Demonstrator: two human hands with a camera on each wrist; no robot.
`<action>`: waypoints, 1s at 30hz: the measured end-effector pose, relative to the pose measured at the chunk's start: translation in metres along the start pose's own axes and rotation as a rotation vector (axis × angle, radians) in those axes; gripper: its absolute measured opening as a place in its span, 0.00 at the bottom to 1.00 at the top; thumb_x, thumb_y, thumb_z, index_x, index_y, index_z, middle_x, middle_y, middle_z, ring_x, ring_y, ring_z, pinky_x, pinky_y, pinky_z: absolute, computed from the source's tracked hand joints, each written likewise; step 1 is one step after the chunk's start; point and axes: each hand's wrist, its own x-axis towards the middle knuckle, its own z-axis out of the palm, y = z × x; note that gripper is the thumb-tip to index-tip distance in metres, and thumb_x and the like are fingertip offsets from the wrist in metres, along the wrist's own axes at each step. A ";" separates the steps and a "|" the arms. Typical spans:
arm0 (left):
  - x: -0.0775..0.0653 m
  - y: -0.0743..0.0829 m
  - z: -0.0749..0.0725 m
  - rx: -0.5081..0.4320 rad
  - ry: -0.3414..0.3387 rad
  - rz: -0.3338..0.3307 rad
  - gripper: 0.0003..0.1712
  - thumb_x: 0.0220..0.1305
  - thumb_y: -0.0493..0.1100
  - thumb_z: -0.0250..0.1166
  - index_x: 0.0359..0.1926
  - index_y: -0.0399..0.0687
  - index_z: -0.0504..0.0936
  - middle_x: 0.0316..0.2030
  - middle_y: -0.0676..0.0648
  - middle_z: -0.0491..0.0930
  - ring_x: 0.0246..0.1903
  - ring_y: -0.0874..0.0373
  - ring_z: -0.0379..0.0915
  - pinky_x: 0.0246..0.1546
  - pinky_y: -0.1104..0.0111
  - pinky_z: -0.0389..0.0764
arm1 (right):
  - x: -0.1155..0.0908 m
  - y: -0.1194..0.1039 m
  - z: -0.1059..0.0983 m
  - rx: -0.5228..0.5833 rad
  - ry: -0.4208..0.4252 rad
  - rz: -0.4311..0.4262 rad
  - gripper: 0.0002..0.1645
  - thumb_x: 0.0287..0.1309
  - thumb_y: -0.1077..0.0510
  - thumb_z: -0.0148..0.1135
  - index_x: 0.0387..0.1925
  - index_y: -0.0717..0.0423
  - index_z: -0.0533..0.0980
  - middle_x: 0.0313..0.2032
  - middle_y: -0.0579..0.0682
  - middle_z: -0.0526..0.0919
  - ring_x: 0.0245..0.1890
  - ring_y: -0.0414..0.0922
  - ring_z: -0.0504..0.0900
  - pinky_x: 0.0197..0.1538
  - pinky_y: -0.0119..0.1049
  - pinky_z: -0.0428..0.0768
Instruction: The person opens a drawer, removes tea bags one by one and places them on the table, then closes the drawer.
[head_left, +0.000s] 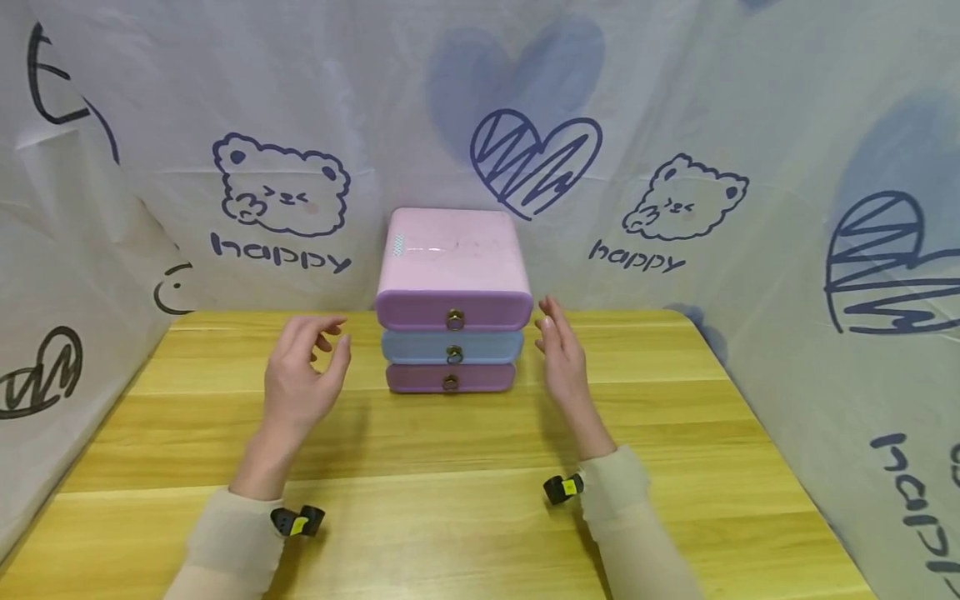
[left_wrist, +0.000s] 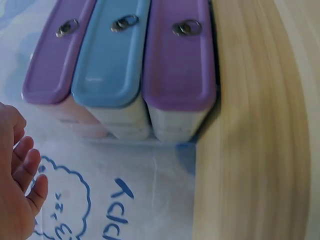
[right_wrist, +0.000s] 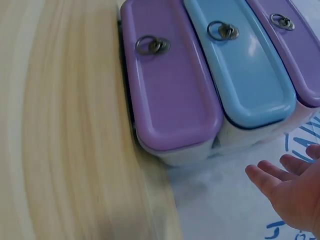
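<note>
A small three-drawer box with a pink top stands upright at the back of the table. Its top drawer and bottom drawer have purple fronts, and the middle drawer is light blue. Each front carries a metal ring pull, such as the top ring; all three drawers are pushed in. My left hand hovers left of the box, fingers loosely bent and holding nothing. On the other side, my right hand is close to the box's right edge, fingers nearly straight, palm facing it.
The box stands on a wood-grain table. Behind it hangs a pale cloth printed with bears and hearts, which also runs along both sides. A black wrist strap sits at the left cuff, another strap at the right.
</note>
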 end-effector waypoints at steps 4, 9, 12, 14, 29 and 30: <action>0.004 0.012 0.007 -0.027 0.026 0.046 0.13 0.54 0.39 0.60 0.42 0.46 0.80 0.34 0.48 0.76 0.28 0.60 0.67 0.23 0.68 0.66 | 0.001 -0.016 0.008 0.101 0.007 0.049 0.28 0.68 0.50 0.37 0.66 0.55 0.55 0.63 0.58 0.62 0.55 0.48 0.68 0.55 0.55 0.69; 0.008 0.025 0.015 -0.035 0.017 0.097 0.12 0.54 0.40 0.59 0.41 0.46 0.80 0.34 0.49 0.75 0.29 0.59 0.67 0.24 0.67 0.69 | 0.003 -0.027 0.016 0.174 0.015 0.092 0.29 0.68 0.51 0.36 0.66 0.60 0.54 0.64 0.60 0.60 0.54 0.48 0.68 0.57 0.55 0.68; 0.009 0.031 0.020 -0.029 0.003 0.141 0.13 0.55 0.41 0.59 0.42 0.46 0.80 0.35 0.48 0.75 0.29 0.59 0.68 0.24 0.65 0.71 | 0.005 -0.026 0.019 0.200 -0.003 0.101 0.29 0.69 0.52 0.35 0.66 0.61 0.53 0.65 0.59 0.58 0.55 0.48 0.67 0.57 0.52 0.68; 0.010 0.035 0.025 -0.017 -0.006 0.179 0.13 0.55 0.42 0.58 0.41 0.45 0.80 0.35 0.47 0.75 0.29 0.58 0.68 0.24 0.64 0.73 | 0.006 -0.025 0.020 0.209 -0.017 0.110 0.29 0.69 0.52 0.34 0.66 0.61 0.53 0.65 0.58 0.58 0.56 0.47 0.67 0.57 0.50 0.69; 0.012 0.056 0.057 0.211 -0.040 0.366 0.15 0.52 0.43 0.62 0.42 0.44 0.80 0.37 0.44 0.75 0.32 0.50 0.68 0.24 0.58 0.73 | 0.005 -0.024 0.019 0.248 -0.049 0.199 0.28 0.69 0.47 0.35 0.63 0.59 0.61 0.61 0.57 0.66 0.56 0.44 0.67 0.57 0.50 0.69; 0.012 0.057 0.059 0.228 -0.041 0.371 0.15 0.52 0.43 0.62 0.42 0.44 0.80 0.38 0.44 0.75 0.33 0.49 0.69 0.24 0.58 0.73 | 0.005 -0.023 0.019 0.252 -0.052 0.205 0.28 0.69 0.48 0.35 0.63 0.59 0.61 0.61 0.57 0.66 0.55 0.44 0.67 0.57 0.50 0.69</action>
